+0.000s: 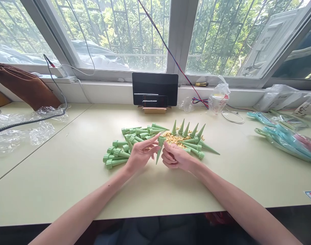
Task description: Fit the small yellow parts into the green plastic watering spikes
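Observation:
Between the fingers of my left hand (143, 152) is a green plastic spike (159, 148), its wide end up and its point down. My right hand (177, 156) is closed beside the spike's top, thumb and forefinger pinched together; whatever they pinch is too small to make out. Behind and left of my left hand lies a heap of green spikes with ribbed collars (117, 152). Small tan pieces (172, 139) are piled just beyond my right hand. Several green cones (187, 129) stand point up behind that pile, and more spikes (193, 145) lie at its right.
A tablet (155, 85) and a phone (155, 101) lean on a cardboard stand (154, 110) at the back. Bagged blue items (290, 139) lie at right. Clear plastic wrap (25, 132) and a brown bag (25, 85) are at left. A wrapped cup (218, 98) stands near the window.

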Available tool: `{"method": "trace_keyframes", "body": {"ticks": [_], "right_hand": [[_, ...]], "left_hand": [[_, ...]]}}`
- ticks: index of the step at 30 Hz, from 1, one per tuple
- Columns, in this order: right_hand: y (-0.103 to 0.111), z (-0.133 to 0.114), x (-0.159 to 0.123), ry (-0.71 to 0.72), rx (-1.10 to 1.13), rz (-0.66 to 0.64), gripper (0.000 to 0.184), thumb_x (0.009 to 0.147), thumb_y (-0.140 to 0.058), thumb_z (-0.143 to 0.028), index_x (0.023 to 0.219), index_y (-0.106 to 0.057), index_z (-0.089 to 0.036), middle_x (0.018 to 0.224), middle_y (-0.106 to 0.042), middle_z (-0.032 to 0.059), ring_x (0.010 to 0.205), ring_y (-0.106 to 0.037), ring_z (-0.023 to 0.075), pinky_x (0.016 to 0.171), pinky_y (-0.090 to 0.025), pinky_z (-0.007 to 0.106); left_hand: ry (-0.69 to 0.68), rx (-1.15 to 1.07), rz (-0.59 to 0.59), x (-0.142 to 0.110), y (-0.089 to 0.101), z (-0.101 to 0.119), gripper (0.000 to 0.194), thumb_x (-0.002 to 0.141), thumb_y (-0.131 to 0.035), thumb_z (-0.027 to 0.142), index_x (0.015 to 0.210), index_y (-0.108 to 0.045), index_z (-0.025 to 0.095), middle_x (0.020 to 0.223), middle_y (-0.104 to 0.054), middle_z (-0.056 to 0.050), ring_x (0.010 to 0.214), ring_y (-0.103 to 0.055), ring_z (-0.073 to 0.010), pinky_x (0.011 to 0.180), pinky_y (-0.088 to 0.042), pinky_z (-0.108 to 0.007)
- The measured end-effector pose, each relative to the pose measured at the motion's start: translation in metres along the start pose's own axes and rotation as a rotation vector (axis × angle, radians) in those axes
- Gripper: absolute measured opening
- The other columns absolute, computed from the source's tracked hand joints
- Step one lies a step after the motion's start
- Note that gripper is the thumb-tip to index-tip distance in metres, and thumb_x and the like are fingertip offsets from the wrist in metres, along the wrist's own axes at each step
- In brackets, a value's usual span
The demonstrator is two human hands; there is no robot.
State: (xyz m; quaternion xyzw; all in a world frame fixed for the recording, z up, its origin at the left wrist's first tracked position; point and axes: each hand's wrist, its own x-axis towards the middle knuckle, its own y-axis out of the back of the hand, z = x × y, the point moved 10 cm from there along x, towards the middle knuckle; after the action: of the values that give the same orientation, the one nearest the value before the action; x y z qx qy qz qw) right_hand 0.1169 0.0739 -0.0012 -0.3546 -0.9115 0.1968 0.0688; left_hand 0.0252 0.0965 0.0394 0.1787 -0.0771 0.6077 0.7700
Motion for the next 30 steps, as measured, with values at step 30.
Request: {"method": "trace_keyframes", "body": {"ticks": [30], "right_hand": [[0.009,-0.019,-0.003,0.152,-0.481,0.189,0.062,0.096,-0.043,-0.059,0.049,-0.037,-0.019,0.04,-0.032,-0.0064,0.034,-0.032,0.0055,0.04,-0.027,0.022]], "left_hand": [[0.064,-0.026,-0.035,0.001,-0.004,0.013,0.037,0.09,-0.062,0.041,0.118,-0.066,0.018,0.064,-0.062,0.0,0.055,-0.058,-0.0129,0.046,-0.051,-0.024]]}}
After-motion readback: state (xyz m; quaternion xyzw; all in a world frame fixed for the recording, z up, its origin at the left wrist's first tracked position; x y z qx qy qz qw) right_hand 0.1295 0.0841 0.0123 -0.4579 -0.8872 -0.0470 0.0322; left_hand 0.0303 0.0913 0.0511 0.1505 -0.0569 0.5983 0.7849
